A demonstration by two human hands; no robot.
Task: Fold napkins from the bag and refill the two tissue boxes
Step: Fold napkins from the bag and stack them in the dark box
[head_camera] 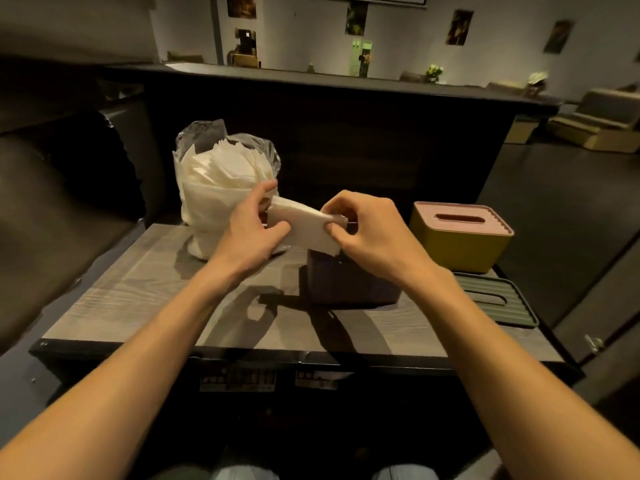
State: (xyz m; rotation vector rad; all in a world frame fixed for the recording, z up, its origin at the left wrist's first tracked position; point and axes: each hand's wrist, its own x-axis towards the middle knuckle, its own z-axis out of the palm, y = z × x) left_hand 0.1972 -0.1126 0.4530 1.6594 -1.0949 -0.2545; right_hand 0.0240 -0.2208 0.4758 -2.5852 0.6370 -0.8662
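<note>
While pinched, white folded napkin (304, 226)

White napkin (304, 226) held above open dark box (349, 282), clear napkin-filled bag (221, 174) behind-left, yellow pink-lidded box (460, 237) right

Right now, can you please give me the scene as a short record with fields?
left hand: left hand pinches the napkin
right hand: right hand pinches the napkin's other end
napkin place: held above the dark box
bag: stands at back left, full of napkins
yellow box: pink lid on
green lid: lies flat on the table
</note>
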